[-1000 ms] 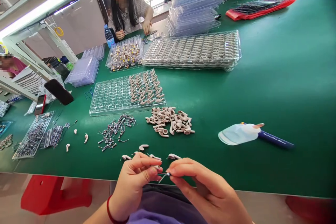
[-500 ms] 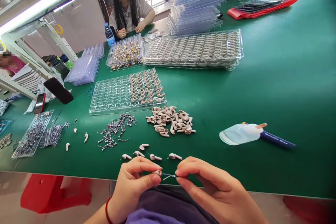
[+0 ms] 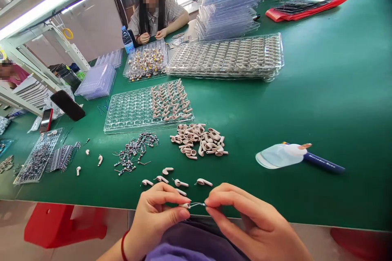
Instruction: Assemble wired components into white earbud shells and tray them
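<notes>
A green table [image 3: 321, 89] carries clear plastic trays [image 3: 226, 58], one partly filled tray [image 3: 148, 107], a loose pile of beige earbud shells [image 3: 199, 140], a heap of small wired parts [image 3: 133, 153], a pen [image 3: 321, 162], phones [image 3: 67, 106] and a red folder [image 3: 306, 8].

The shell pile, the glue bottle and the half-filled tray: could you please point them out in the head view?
shell pile [image 3: 199, 140], head view, middle of the heap of loose shells.
glue bottle [image 3: 277, 157], head view, its clear body.
half-filled tray [image 3: 128, 112], head view, bare pockets on its left part.
</notes>
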{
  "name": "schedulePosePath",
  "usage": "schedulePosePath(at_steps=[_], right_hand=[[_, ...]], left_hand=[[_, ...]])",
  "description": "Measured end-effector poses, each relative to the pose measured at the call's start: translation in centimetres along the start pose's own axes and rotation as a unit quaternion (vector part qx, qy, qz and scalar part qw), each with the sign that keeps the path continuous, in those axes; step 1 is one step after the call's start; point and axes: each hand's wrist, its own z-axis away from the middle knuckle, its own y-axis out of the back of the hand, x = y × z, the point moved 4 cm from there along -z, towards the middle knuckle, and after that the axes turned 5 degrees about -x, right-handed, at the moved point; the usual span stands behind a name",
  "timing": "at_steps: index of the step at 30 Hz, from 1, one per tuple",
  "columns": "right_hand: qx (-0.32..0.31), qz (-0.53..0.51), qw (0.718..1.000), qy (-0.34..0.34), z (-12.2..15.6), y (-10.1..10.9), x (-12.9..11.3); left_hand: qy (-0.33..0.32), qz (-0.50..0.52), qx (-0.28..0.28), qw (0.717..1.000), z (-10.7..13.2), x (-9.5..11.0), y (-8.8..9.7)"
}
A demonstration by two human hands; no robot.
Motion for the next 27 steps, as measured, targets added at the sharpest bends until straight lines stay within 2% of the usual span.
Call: schedulePosePath(at_steps=[7,10,18,24,27], right_hand=[[0.018,0.035,0.995,0.087,0.3,0.1,-1.2],[0.016,0.033,0.994,0.100,0.3,0.1,-1.3],[-0.043,0.030,0.996,0.073,-0.1,0.0,-0.8],[-0.102,-0.009,0.995,-0.005,-0.1,-0.3,0.8],[-0.105,-0.035,0.993,-0.034,-0.1,-0.2,1.1]], left_hand=[[0.000,-0.006,0.007,1.000,0.0,0.2,-0.1],[-0.002,-0.010,0.005,1.000,0.0,0.1,-0.1],[0.032,-0.025,-0.023,0.999,0.0,0.4,-0.4],[0.146,0.116,-0.073,0.980,-0.1,-0.8,-1.1],[0.169,0.151,-0.072,0.971,-0.1,-1.4,-1.1]])
